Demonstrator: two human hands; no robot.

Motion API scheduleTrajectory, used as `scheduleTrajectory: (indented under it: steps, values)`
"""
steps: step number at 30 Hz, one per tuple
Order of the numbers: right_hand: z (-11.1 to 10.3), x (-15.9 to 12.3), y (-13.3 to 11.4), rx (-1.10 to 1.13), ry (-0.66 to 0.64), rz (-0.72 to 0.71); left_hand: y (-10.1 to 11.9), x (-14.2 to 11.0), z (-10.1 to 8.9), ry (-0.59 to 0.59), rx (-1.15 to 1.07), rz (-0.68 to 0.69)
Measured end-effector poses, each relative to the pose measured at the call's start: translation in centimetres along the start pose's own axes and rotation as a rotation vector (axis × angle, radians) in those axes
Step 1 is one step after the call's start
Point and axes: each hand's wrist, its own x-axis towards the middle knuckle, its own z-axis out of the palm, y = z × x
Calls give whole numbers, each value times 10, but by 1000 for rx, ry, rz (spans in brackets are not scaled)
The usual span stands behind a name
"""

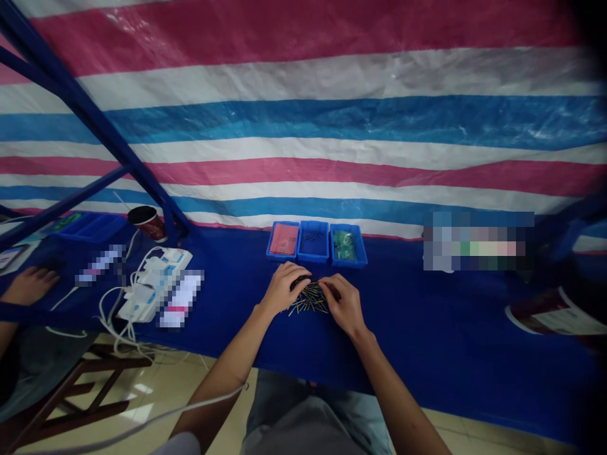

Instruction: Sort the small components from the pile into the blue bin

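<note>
Forearms [227,373], left hand [284,289], right hand [344,304], fingers [298,273] together on brass-tipped pins [308,301], blue table cover [427,328], striped tarpaulin wall [303,126]

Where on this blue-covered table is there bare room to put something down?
The widest bare stretch of blue cloth table cover lies right of the person's right hand, below a blurred object. A narrower strip runs between white corded devices and the left hand. It is crowded around the pile of gold-tipped dark pins and three blue plastic trays.
</note>
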Motion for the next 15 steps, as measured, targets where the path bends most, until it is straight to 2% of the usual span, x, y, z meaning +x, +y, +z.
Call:
scheduleTrajectory:
  steps: [6,15]
  values:
    - [2,-4,3,24,12,34,0,0,3,-83,-22,38]
    - [2,-4,4,30,-14,15,-2,-2,7,-93,-12,61]
